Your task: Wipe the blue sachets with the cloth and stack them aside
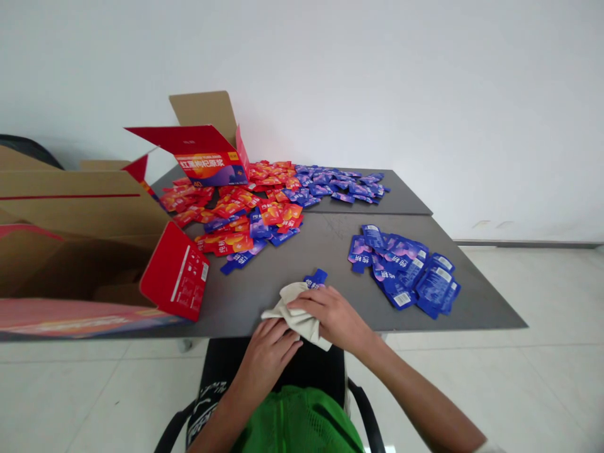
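Note:
A pale cream cloth (293,313) lies bunched at the table's front edge, partly hanging over it. My right hand (338,319) is closed on the cloth's right side, fingers curled over it. My left hand (270,347) grips its lower left edge, just off the table edge. A blue sachet (315,277) shows behind the cloth, its spout end pointing away from me. The rest of that sachet is hidden by the cloth and my right hand.
Blue sachets (401,267) lie piled on the right of the grey table (325,242). Red sachets (231,242) and more blue sachets (335,182) spread behind. An open red box (207,167) stands at back left; a large open carton (186,277) fills the near left.

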The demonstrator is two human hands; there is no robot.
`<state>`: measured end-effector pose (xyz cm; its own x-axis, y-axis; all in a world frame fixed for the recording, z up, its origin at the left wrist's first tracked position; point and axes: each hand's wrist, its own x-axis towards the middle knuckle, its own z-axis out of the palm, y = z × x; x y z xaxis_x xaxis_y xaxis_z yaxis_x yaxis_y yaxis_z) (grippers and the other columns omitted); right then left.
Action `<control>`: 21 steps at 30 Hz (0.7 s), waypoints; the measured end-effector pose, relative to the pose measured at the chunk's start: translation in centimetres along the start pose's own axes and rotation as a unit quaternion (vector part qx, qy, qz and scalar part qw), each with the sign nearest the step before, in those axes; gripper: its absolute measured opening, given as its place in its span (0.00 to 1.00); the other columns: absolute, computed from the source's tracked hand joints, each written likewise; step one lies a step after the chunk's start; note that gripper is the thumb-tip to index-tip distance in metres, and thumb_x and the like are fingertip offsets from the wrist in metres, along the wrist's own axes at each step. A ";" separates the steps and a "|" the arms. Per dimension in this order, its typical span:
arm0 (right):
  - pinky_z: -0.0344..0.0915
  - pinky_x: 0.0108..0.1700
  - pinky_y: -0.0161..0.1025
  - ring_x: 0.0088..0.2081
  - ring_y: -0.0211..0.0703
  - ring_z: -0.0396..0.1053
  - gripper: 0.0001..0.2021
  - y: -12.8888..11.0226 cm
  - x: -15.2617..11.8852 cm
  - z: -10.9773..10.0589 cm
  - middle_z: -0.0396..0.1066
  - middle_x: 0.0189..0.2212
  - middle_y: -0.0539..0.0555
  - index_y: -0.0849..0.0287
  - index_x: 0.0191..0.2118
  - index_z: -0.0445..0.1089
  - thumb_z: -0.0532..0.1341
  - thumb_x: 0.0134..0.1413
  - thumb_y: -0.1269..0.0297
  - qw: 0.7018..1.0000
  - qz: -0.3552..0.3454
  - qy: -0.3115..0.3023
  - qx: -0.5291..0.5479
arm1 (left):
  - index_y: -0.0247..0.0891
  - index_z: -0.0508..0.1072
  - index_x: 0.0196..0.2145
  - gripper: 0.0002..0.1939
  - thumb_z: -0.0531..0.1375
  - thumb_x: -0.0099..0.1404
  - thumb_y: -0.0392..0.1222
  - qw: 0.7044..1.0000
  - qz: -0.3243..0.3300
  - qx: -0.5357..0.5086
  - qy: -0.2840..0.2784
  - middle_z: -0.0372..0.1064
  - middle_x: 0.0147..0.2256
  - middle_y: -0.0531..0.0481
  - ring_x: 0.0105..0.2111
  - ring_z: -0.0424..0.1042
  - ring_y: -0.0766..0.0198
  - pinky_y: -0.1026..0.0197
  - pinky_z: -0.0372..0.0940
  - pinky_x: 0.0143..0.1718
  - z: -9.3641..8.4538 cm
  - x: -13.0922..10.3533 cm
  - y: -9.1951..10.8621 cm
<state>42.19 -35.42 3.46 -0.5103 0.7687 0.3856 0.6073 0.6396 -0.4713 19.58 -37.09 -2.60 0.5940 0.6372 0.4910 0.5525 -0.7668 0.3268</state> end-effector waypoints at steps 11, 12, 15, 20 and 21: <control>0.64 0.52 0.47 0.48 0.52 0.68 0.23 5.1 1.7 -4.2 0.71 0.51 0.60 0.52 0.63 0.71 0.61 0.65 0.74 0.981 0.086 0.077 -0.155 | 0.43 0.78 0.53 0.13 0.58 0.75 0.37 0.999 -0.021 -0.021 0.029 0.79 0.51 0.47 0.54 0.75 0.54 0.49 0.70 0.52 0.5 0.1 -0.3; 0.64 0.52 0.47 0.49 0.52 0.68 0.24 4.0 1.5 -3.8 0.71 0.52 0.59 0.51 0.64 0.69 0.61 0.65 0.75 0.985 0.070 0.077 -0.139 | 0.43 0.78 0.53 0.13 0.57 0.75 0.37 0.999 -0.022 -0.020 0.031 0.79 0.51 0.47 0.54 0.75 0.54 0.49 0.70 0.52 0.5 0.1 -0.2; 0.64 0.49 0.45 0.49 0.50 0.68 0.27 1.3 0.6 -1.4 0.72 0.52 0.56 0.47 0.65 0.68 0.60 0.64 0.76 0.995 -0.009 -0.005 -0.095 | 0.43 0.80 0.50 0.12 0.57 0.76 0.38 0.999 -0.037 -0.016 0.029 0.80 0.48 0.47 0.49 0.76 0.55 0.50 0.70 0.50 0.5 0.0 0.0; 0.64 0.47 0.44 0.47 0.48 0.69 0.25 4.8 0.9 -0.4 0.74 0.50 0.57 0.50 0.61 0.72 0.59 0.63 0.80 0.994 0.031 -0.005 -0.105 | 0.44 0.79 0.51 0.12 0.57 0.76 0.39 0.998 -0.039 -0.023 0.032 0.79 0.49 0.48 0.52 0.75 0.54 0.49 0.69 0.52 0.4 0.1 0.1; 0.65 0.47 0.44 0.46 0.49 0.69 0.24 6.0 1.3 -1.1 0.75 0.49 0.58 0.51 0.60 0.73 0.59 0.63 0.80 0.991 0.053 0.015 -0.122 | 0.44 0.79 0.52 0.13 0.57 0.76 0.39 0.998 -0.036 -0.025 0.035 0.79 0.50 0.48 0.53 0.75 0.54 0.49 0.69 0.52 0.4 0.1 0.1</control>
<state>45.83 -30.57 2.00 -0.4205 0.8287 0.3693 0.7868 0.5358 -0.3063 19.93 -37.06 -2.88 0.5104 0.6860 0.5185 0.5623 -0.7225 0.4022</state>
